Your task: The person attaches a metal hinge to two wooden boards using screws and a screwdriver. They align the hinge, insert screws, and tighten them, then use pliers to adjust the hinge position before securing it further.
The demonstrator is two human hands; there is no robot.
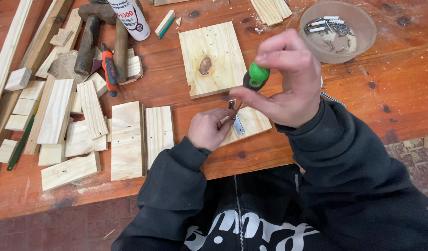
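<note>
Pinching the green screwdriver (256, 76) handle between thumb and fingertips, the right hand (283, 79) holds the tool upright over a small metal bracket (237, 122). The left hand (208, 128), fingers pressed together, steadies bracket and wood block (251, 123) on the worktop (395, 93). Judged: the screwdriver is light and stiff, its rubbery handle the proper hold; the bracket is thin and liable to slip.
</note>
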